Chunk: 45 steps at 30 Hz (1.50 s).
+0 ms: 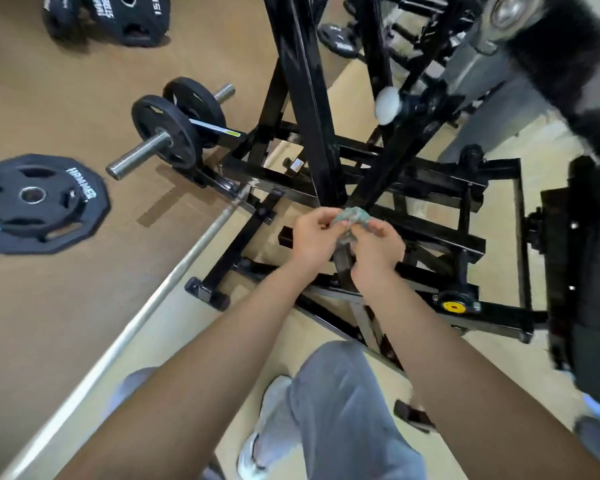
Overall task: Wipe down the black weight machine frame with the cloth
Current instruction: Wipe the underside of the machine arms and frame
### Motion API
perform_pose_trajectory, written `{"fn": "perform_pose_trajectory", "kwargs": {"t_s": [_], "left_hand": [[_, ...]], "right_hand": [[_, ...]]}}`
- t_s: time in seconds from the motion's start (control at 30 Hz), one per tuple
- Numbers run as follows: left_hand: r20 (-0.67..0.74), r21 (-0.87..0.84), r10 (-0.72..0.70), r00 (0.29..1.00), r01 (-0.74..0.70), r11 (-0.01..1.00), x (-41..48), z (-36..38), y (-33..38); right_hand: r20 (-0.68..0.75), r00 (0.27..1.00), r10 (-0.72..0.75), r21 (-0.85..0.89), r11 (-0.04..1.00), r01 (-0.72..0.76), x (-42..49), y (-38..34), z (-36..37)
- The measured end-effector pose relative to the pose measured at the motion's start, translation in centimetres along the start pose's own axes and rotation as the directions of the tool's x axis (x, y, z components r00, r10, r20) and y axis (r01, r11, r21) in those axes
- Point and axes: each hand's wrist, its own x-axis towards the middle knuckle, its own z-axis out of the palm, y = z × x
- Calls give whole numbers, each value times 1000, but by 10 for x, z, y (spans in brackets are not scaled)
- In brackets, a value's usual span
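fingers on both sides are curled in on the cloth [353,216]. your left hand [312,237] pinches its near edge between thumb and fingertips, and your right hand [378,252] grips the other side, with a fold of fabric tucked down between the two palms. neither hand holds anything else, and the two sit just beside each other.

the cloth is a small crumpled wad, greenish-grey and mottled, bunched up rather than spread flat. it sits just in front of the spot where the black weight machine frame [305,98] brings its tall upright and a slanted bar down to the base rails. whether the cloth touches the metal there, you cannot tell from this view.

the frame is glossy black square tubing, with pale streaks and reflections along the low rails. a yellow cap [452,306] shows on a pivot at the lower right, and a white knob [388,105] sits higher on the slanted bar. two weight plates [168,133] hang on a steel peg [135,157] at the frame's left. another plate [39,202] lies flat on the brown floor [66,306], well apart from the frame, and a silver bar [167,282] lies along the floor's edge.
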Motion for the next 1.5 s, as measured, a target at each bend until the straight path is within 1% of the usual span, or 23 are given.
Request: {"fn": "perform_pose_trajectory", "kwargs": {"t_s": [0.13, 0.23, 0.33, 0.43, 0.57, 0.73, 0.83, 0.9, 0.97, 1.03, 1.1, 1.2, 1.3, 1.4, 1.5], "left_hand": [[-70, -88, -87, 994, 81, 993, -9, 12, 21], [-137, -122, -127, 982, 111, 986, -16, 23, 43], [-144, -197, -199, 969, 170, 966, -25, 35, 64], [-190, -232, -264, 946, 218, 948, -33, 47, 89], [-226, -257, -279, 933, 220, 941, -43, 63, 120], [-255, -278, -318, 913, 245, 929, -61, 82, 165], [-230, -289, -291, 928, 221, 932, -72, 85, 184], [-239, -267, -289, 927, 223, 937, -77, 86, 200], [-300, -217, -274, 914, 215, 952, -80, 85, 219], [-371, -135, -237, 898, 201, 970, -75, 86, 242], [-404, -77, -225, 887, 212, 974, -67, 89, 268], [-374, -25, -232, 898, 240, 970, -63, 92, 298], [-300, 57, -202, 932, 229, 972, -66, 83, 312], [-237, 90, -128, 963, 153, 984, -64, 72, 330], [-120, 136, -58, 991, 74, 988, -60, 66, 351]], "right_hand": [[71, 996, 61, 89, 994, -67, -9, -37, -8], [102, 991, 84, 51, 995, -89, -8, -59, -15], [153, 984, 91, 31, 995, -96, -7, -80, -25], [219, 974, 67, 22, 997, -73, -11, -107, -34], [297, 954, 47, 26, 998, -58, -15, -140, -47], [378, 924, 57, 4, 998, -63, -24, -176, -60], [437, 897, 64, -12, 998, -65, -32, -195, -70], [447, 892, 68, -26, 998, -63, -40, -211, -77], [444, 895, 47, -45, 999, -30, -48, -226, -78], [470, 883, 5, -20, 1000, 5, -54, -244, -74], [475, 880, -23, 0, 1000, 26, -60, -265, -70], [395, 915, -83, -46, 993, 110, -66, -282, -66], [329, 931, -156, -143, 967, 212, -72, -290, -65], [314, 925, -211, -143, 953, 266, -76, -302, -67], [318, 911, -264, -91, 948, 306, -75, -319, -74]]}}
